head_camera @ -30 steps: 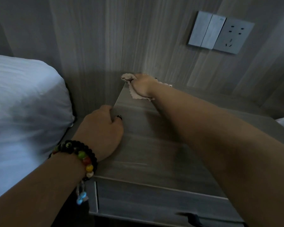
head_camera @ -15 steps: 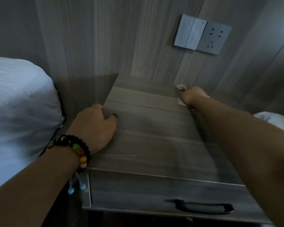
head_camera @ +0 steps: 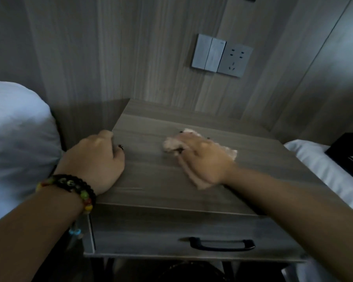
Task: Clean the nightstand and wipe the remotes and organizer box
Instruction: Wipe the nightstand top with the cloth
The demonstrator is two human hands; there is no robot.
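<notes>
The right hand lay palm-down on the nightstand top, its fingers spread flat over a pale pink cloth that bunched out just beyond the fingertips and showed again under the heel of the palm. The left hand rested at the top's left edge, fingers curled over that edge, a beaded bracelet on the wrist. Below both hands, the drawer front carried a black handle. Whether the dark object on the bedding, well right of the right fingers, was the organizer box could not be told.
</notes>
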